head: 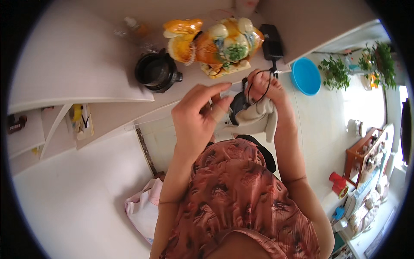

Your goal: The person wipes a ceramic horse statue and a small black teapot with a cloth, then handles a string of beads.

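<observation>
My right hand (263, 84) is closed on a loop of thin black cord (270, 84) just off the shelf's front edge. A pale beige cloth (258, 118) hangs below that hand; how it is held is partly hidden. Beside the cloth is a dark grey object (240, 105), too covered to identify. My left hand (200, 110) is to the left, thumb and forefinger apart, with nothing visible between them. A black box-shaped device (271, 42) lies on the shelf, its short dark end pointing towards my right hand. Whether the cord joins it is unclear.
On the shelf (194, 79) stand a glazed ceramic animal figurine (216, 45) and a black pot (155, 73). A blue plastic basin (305, 76) and potted plants (334, 73) are to the right. Lower left is a pale fabric bag (145, 207); yellow tape (76, 112) sits in a cubby.
</observation>
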A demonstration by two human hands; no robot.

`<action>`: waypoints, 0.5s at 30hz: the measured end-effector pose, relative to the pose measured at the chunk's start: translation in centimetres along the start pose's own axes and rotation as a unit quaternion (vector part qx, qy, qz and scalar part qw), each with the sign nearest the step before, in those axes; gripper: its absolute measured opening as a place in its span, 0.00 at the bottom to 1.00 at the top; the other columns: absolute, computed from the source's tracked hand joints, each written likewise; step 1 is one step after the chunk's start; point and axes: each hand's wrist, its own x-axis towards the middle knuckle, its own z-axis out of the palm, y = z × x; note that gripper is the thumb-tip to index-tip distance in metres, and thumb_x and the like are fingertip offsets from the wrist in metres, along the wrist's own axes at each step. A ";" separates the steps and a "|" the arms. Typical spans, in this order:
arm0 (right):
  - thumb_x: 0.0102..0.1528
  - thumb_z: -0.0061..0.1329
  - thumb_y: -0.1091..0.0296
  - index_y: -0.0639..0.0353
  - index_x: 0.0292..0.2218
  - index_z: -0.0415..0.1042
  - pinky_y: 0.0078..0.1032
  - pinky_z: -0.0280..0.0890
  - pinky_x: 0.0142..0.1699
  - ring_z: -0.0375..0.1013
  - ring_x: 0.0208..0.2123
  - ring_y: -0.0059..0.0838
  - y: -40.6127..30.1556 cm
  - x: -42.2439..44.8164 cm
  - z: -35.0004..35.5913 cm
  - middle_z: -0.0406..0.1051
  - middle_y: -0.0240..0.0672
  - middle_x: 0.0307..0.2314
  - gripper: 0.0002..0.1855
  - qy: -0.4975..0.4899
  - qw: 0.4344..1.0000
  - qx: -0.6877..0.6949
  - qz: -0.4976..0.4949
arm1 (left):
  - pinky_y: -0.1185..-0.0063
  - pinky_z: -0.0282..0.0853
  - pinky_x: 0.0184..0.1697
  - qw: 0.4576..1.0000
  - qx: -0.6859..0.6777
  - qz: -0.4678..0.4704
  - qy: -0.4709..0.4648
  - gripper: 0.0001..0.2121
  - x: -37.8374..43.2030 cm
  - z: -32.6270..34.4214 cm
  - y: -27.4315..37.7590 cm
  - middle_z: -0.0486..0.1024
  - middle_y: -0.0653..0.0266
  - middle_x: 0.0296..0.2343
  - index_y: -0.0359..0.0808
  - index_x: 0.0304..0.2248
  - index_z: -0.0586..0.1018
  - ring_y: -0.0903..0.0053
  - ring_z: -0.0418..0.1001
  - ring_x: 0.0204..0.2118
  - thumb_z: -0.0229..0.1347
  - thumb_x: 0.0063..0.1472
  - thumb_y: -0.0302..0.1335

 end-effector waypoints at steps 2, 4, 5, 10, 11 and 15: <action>0.56 0.52 0.68 0.64 0.34 0.73 0.13 0.60 0.29 0.65 0.24 0.13 0.4 -1.4 -0.7 0.69 0.27 0.22 0.08 -0.008 0.999 -0.018 0.028 | 0.85 0.56 0.19 1.000 -0.014 0.007 -0.013 0.12 -0.8 0.7 0.5 0.72 0.71 0.21 0.38 0.38 0.81 0.86 0.63 0.19 0.64 0.51 0.25; 0.56 0.52 0.68 0.64 0.34 0.74 0.13 0.61 0.30 0.66 0.25 0.12 0.8 -2.6 -1.1 0.70 0.27 0.22 0.08 -0.017 0.999 -0.037 0.030 | 0.86 0.55 0.19 0.999 -0.038 0.012 -0.027 0.14 -1.3 1.4 0.8 0.72 0.72 0.22 0.39 0.38 0.82 0.87 0.64 0.20 0.65 0.49 0.24; 0.56 0.52 0.69 0.64 0.33 0.74 0.13 0.61 0.30 0.66 0.25 0.12 1.0 -3.1 -1.2 0.70 0.27 0.22 0.07 0.000 0.997 -0.070 0.020 | 0.86 0.56 0.19 0.998 -0.044 0.017 -0.037 0.14 -1.4 1.8 0.8 0.72 0.72 0.23 0.39 0.38 0.82 0.87 0.64 0.20 0.65 0.49 0.24; 0.56 0.52 0.72 0.64 0.33 0.74 0.12 0.64 0.32 0.68 0.27 0.10 1.7 -4.9 -1.4 0.73 0.27 0.24 0.05 0.056 0.980 -0.186 -0.043 | 0.85 0.59 0.20 0.994 -0.056 0.037 -0.090 0.17 -1.7 3.1 1.2 0.73 0.71 0.23 0.39 0.40 0.81 0.87 0.67 0.22 0.65 0.48 0.23; 0.56 0.52 0.73 0.64 0.33 0.74 0.12 0.64 0.32 0.68 0.27 0.09 1.9 -5.1 -1.4 0.73 0.27 0.25 0.05 0.065 0.975 -0.206 -0.059 | 0.86 0.56 0.20 0.993 -0.059 0.040 -0.097 0.17 -1.8 3.3 1.3 0.72 0.73 0.23 0.39 0.39 0.81 0.88 0.65 0.22 0.66 0.47 0.22; 0.53 0.52 0.76 0.66 0.32 0.72 0.15 0.66 0.35 0.68 0.29 0.11 2.6 -6.3 -1.7 0.74 0.28 0.26 0.04 0.090 0.954 -0.263 -0.115 | 0.89 0.51 0.19 0.990 -0.059 0.057 -0.118 0.17 -2.2 4.1 1.8 0.69 0.75 0.23 0.39 0.38 0.81 0.91 0.61 0.21 0.67 0.46 0.21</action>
